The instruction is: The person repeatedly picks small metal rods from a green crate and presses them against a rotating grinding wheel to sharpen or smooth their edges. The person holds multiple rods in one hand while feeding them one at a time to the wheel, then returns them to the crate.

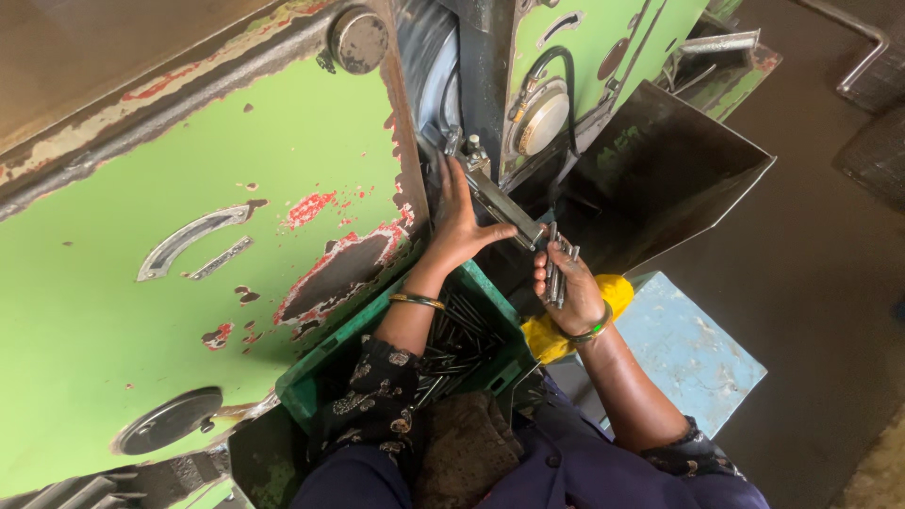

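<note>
My left hand (461, 222) reaches forward with fingers spread, its palm against the metal feed rail (504, 207) of a worn green machine (189, 236). My right hand (566, 287) is closed around a bundle of several long metal pins (556, 269), held upright just to the right of the rail's end. Both wrists wear bangles. Under my left forearm sits a green plastic crate (490, 311) filled with more dark metal pins (452, 344).
A dark sheet-metal chute (660, 179) slopes down at the right of the rail. A yellow cloth (547, 332) lies under my right wrist, beside a light blue stool top (693, 353). A brown cloth (467, 452) rests on my lap. The floor is dark at right.
</note>
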The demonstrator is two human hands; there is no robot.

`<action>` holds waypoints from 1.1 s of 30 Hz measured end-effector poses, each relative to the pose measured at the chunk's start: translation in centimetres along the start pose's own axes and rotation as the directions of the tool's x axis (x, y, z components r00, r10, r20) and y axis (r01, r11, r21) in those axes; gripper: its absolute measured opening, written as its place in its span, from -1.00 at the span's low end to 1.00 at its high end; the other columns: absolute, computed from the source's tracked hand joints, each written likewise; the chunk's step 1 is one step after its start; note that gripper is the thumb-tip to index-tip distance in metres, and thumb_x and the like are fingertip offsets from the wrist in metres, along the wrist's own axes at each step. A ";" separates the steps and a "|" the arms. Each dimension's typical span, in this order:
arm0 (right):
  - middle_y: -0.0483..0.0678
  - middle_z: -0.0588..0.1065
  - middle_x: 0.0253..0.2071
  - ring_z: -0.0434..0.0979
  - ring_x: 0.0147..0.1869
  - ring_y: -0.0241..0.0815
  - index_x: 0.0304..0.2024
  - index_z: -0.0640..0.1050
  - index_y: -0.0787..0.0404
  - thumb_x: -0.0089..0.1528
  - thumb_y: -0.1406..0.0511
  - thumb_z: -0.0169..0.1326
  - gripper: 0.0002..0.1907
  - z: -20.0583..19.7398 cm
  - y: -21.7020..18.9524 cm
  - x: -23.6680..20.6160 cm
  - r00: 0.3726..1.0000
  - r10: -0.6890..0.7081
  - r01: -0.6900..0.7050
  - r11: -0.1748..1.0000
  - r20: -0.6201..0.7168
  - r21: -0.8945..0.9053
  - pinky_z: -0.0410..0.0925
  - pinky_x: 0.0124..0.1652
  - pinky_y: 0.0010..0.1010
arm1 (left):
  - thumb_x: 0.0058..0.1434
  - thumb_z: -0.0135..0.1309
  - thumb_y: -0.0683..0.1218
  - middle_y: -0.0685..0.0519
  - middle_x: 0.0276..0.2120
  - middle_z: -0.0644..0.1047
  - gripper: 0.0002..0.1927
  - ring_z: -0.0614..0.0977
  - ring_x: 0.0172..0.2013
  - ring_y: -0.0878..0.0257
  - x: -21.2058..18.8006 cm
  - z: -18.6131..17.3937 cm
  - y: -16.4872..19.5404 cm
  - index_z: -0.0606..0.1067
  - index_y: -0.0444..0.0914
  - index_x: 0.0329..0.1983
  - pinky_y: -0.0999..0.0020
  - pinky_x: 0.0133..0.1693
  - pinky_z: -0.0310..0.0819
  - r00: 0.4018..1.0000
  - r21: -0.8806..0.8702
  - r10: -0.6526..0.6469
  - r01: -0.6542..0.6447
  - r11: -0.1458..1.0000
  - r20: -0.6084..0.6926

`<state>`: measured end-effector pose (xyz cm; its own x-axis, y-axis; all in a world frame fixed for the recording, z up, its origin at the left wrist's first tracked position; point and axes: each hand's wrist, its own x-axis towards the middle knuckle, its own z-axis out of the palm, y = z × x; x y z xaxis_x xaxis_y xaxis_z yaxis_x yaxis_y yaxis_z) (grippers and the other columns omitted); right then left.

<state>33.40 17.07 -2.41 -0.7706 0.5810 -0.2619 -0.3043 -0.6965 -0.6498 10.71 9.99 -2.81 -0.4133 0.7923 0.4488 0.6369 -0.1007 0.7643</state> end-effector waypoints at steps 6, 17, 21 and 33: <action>-0.19 0.46 -0.38 0.38 -0.47 -0.42 0.28 0.39 0.03 0.41 0.12 -0.04 -0.59 0.1 -0.1 0.1 0.998 -0.002 0.003 1.000 -0.062 0.013 0.31 -0.49 -0.61 | 0.33 0.07 0.30 -0.38 0.53 -0.48 0.19 -0.33 0.54 -0.31 -0.3 -0.1 -1.8 -0.41 -0.38 0.56 -0.07 0.48 -0.30 0.999 -0.060 -0.025 0.028 0.998 0.040; -0.19 0.33 -0.48 0.20 -0.59 -0.43 0.14 0.41 0.01 0.41 0.11 -0.01 -0.71 0.3 -0.2 0.1 0.996 -0.040 0.032 0.995 0.080 0.091 0.14 -0.55 -0.61 | 0.30 0.02 0.33 -0.36 0.55 -0.35 0.14 -0.15 0.55 -0.24 0.1 0.7 -1.1 -0.28 -0.42 0.56 -0.04 0.48 -0.09 0.996 -0.053 -0.041 0.037 0.998 -0.084; -0.20 0.35 -0.44 0.19 -0.58 -0.43 -0.02 0.43 0.04 0.41 0.15 0.02 -0.83 0.4 -0.1 -0.1 0.996 -0.058 0.051 0.995 0.068 0.089 0.11 -0.57 -0.61 | -0.01 0.34 0.35 -0.40 0.44 -0.50 0.49 -0.29 0.47 -0.28 0.1 -0.1 -0.5 -0.43 -0.47 0.48 -0.10 0.40 -0.23 1.000 -0.098 0.023 -0.021 0.995 0.013; -0.13 0.47 -0.38 0.20 -0.60 -0.44 -0.18 0.44 0.25 0.44 0.21 0.02 -0.77 -2.0 0.5 0.3 0.997 -0.004 0.001 0.999 0.079 0.036 0.12 -0.58 -0.57 | 0.48 -0.03 0.05 -0.26 0.57 -0.38 -0.11 -0.28 0.58 -0.15 -0.4 0.4 -1.4 -0.27 -0.35 0.59 0.01 0.51 -0.29 0.997 -0.041 0.018 -0.021 0.999 -0.079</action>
<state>34.12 17.72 -4.25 -0.8113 0.5487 -0.2018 -0.3254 -0.7105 -0.6239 10.27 10.05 -4.23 -0.4518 0.7404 0.4977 0.6185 -0.1421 0.7728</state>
